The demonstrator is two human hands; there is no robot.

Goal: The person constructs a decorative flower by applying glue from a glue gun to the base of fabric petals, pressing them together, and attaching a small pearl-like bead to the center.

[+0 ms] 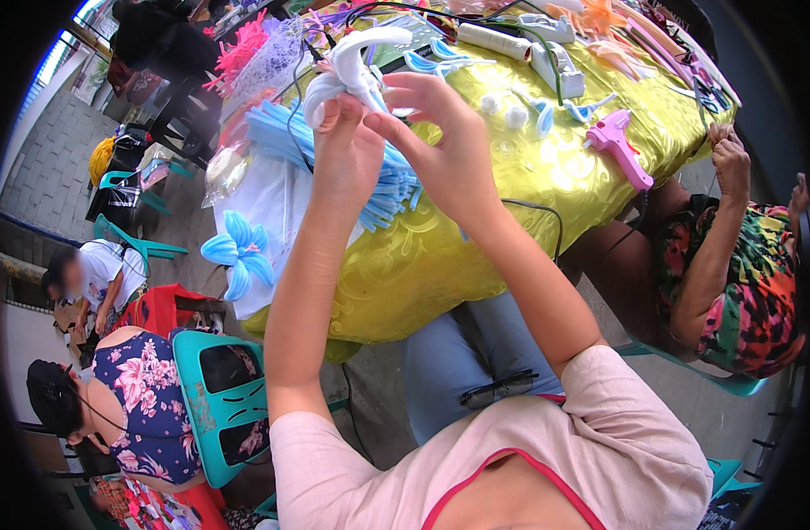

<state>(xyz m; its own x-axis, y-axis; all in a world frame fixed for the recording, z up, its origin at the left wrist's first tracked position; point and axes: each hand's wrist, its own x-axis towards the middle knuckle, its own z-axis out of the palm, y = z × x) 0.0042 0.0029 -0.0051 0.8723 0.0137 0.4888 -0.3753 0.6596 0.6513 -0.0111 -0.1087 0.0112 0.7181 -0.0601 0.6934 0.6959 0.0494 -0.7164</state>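
A white fuzzy flower piece of looped pipe cleaners (348,69) is raised above the table, gripped by my left hand (347,150). My right hand (436,146) touches the same piece, thumb and fingertips curled at its lower right side. Just below lies a thick bundle of light blue pipe cleaners (383,181). To the left, a blue flower (239,254) rests on white sheeting. A pink glue gun (618,150) lies to the right, near small blue-and-white petal pieces (546,115) and white pompoms (500,107).
A yellow cloth (405,274) covers the table, which holds power strips (557,64), cords, scissors (703,93) and craft materials. A person (723,283) works at the right edge. Others (144,397) sit at the left, among teal chairs (219,389).
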